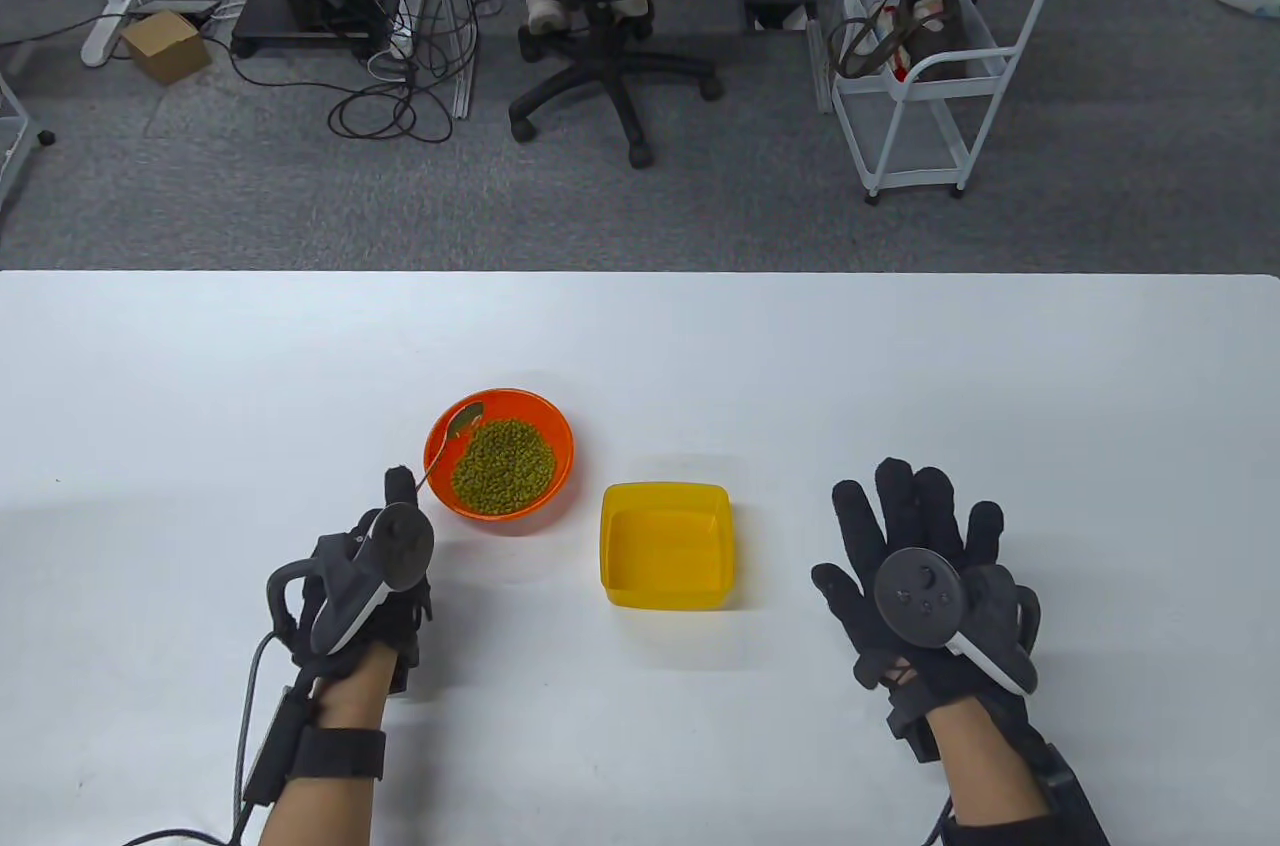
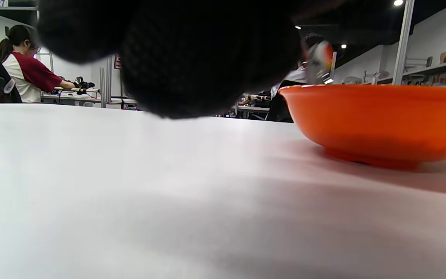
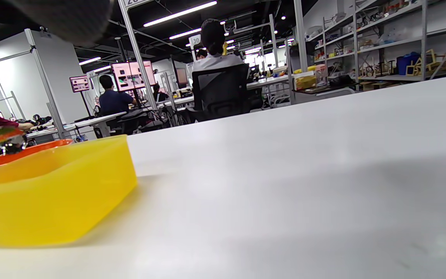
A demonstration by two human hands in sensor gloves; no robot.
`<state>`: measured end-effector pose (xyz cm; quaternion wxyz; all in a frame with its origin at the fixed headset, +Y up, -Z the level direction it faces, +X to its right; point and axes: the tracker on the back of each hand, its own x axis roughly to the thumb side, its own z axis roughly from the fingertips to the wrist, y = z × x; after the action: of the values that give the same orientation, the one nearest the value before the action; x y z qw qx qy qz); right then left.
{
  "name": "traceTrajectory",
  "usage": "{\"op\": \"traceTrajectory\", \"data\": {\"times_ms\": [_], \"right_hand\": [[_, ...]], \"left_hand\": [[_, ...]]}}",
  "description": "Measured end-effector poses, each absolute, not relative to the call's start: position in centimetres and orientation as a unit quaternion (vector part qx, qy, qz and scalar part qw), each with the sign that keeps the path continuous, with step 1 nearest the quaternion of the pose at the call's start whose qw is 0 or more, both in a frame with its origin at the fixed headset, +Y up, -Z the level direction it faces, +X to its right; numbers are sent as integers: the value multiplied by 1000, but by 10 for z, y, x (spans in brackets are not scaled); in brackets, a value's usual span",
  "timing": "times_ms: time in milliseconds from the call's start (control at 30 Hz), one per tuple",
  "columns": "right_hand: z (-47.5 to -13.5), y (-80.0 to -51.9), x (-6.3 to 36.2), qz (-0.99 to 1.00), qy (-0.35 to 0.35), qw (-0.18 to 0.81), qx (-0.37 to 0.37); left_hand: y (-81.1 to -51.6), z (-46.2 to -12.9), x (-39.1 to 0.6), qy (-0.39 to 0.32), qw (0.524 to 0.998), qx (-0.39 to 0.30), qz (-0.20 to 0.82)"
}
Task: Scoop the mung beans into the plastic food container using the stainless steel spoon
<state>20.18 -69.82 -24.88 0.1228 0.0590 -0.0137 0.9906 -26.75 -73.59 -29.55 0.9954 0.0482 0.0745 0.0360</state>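
The orange bowl (image 1: 501, 457) serves as landmark on the white table (image 1: 900, 366). Mung beans (image 1: 503, 467) fill its middle and near-right part. The spoon (image 1: 452, 438) lies inside along the bowl's left rim, scoop at the far left, handle running down over the near-left rim to the left hand (image 1: 375, 586). That hand sits just near-left of the bowl, fingers curled, 1 fingertip (image 1: 399, 484) touching the handle's end; whether it truly pinches the handle I cannot tell. The yellow container (image 1: 668, 545) stands just near-right of the bowl, apart from it. The right hand (image 1: 925, 576) rests flat well right of the bowl, beyond the container, fingers spread, holding nothing.
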Motion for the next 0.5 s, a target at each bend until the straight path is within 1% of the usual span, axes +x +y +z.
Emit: {"op": "traceTrajectory", "data": {"times_ms": [67, 400, 500], "right_hand": [[-249, -698, 201, 991, -15, 122, 61], [-251, -705, 192, 991, -7, 107, 81], [-250, -703, 190, 991, -11, 103, 85]], "left_hand": [[-737, -295, -267, 75, 995, 43, 43], [-746, -297, -256, 69, 996, 58, -25], [-747, -298, -257, 72, 996, 49, 18]]}}
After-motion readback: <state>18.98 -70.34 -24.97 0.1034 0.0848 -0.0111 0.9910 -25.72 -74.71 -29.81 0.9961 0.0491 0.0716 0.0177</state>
